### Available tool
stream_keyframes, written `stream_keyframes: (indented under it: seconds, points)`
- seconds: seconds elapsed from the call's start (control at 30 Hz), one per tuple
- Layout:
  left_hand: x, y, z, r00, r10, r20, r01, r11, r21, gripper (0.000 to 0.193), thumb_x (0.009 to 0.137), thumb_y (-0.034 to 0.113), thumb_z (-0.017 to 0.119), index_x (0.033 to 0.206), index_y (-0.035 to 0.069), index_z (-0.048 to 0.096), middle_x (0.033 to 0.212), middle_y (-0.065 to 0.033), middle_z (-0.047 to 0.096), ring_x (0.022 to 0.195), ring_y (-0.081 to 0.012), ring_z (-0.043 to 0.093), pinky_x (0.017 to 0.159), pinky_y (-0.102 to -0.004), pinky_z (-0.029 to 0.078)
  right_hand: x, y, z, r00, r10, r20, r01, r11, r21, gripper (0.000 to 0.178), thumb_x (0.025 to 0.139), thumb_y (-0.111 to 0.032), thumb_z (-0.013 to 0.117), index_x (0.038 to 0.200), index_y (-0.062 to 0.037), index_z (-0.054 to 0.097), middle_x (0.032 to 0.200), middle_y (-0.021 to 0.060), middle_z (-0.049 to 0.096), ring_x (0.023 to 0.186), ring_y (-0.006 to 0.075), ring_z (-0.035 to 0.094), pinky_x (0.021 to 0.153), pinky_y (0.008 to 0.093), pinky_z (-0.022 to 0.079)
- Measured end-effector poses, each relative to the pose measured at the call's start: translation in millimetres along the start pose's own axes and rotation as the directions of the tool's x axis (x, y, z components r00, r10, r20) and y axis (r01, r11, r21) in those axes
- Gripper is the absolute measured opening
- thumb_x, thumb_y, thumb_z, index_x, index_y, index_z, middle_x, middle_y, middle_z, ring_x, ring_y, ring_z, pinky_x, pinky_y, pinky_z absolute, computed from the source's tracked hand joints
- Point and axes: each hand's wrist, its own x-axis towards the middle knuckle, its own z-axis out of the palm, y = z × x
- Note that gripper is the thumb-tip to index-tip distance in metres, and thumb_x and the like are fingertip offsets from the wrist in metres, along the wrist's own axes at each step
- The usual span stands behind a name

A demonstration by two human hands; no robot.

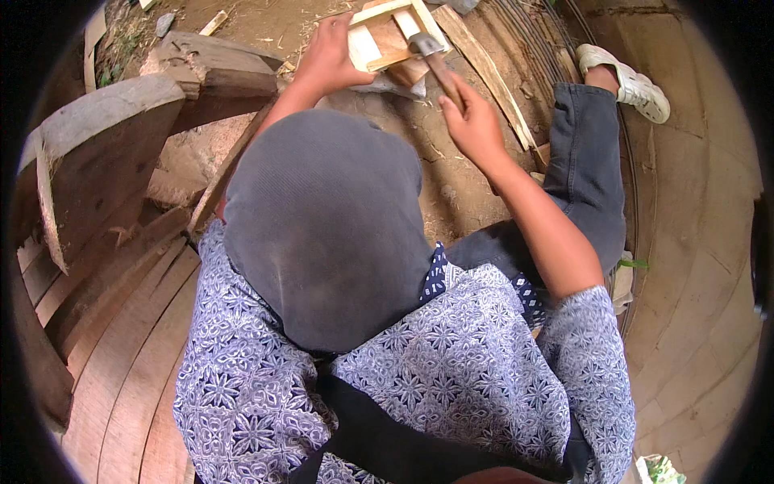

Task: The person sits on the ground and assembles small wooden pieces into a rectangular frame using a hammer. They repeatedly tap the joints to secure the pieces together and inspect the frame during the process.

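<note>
Wooden frame (390,60) is at top ctr of frame, tilted a bit. L hand (324,58) clasps its left side, thumb by the lower-left corner; fingertips partly hidden. R hand (476,121), just right of ctr up top, is wrapped round the hammer (443,79) handle; hammer head's over the lower-right part, can't tell if touching. Long wood strip (488,74) lies to the R, w/ big timber pcs (109,141) at upper L & dk grey trouser knee (326,234) mid-frame.
</note>
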Motion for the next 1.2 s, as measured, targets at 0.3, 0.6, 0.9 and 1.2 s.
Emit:
stream_keyframes:
  seconds: [0.3,0.6,0.9,1.2]
  points:
    - [-4.9,-9.6,-4.3,0.995,0.042,-0.089,-0.043,0.999,-0.003,0.110,0.059,0.038,0.090,0.148,0.004,0.036,0.138,-0.0251,0.045,0.128,-0.0442,0.047,0.107,-0.0503,0.044,5.1,0.1,3.5,0.886,-0.387,-0.256,0.405,0.914,0.019,0.046,0.097,-0.014,0.062,0.139,0.0004,0.052,0.111,0.0172,0.071,0.092,0.0207,0.068,0.082,0.0340,0.053]
    - [-3.4,-23.1,-13.2,0.998,0.014,-0.067,-0.012,1.000,0.017,0.116,0.054,0.039,0.091,0.150,0.005,0.034,0.140,-0.0246,0.041,0.131,-0.0453,0.044,0.109,-0.0513,0.043,-12.2,-72.5,-33.9,0.947,-0.225,-0.231,0.288,0.912,0.291,0.048,0.097,-0.018,0.062,0.139,-0.0003,0.050,0.113,0.0185,0.071,0.100,0.0236,0.068,0.086,0.0362,0.051]
    - [-1.0,-9.0,0.2,1.000,-0.019,-0.011,0.019,1.000,0.009,0.117,0.056,0.040,0.090,0.151,0.007,0.030,0.140,-0.0242,0.040,0.132,-0.0461,0.043,0.108,-0.0519,0.044,11.3,2.5,-7.3,0.997,-0.066,0.032,0.065,0.997,0.034,0.045,0.100,-0.032,0.058,0.134,-0.0020,0.054,0.099,0.0190,0.069,0.088,0.0274,0.067,0.084,0.0388,0.052]
    - [5.2,-16.3,-10.2,0.994,0.073,-0.082,-0.076,0.996,-0.036,0.118,0.059,0.040,0.091,0.152,0.006,0.027,0.145,-0.0247,0.036,0.136,-0.0453,0.039,0.114,-0.0507,0.038,10.2,-13.3,-6.1,0.991,-0.120,-0.052,0.127,0.981,0.149,0.034,0.106,-0.033,0.050,0.104,0.0003,0.057,0.076,0.0135,0.062,0.073,0.0256,0.063,0.070,0.0403,0.049]
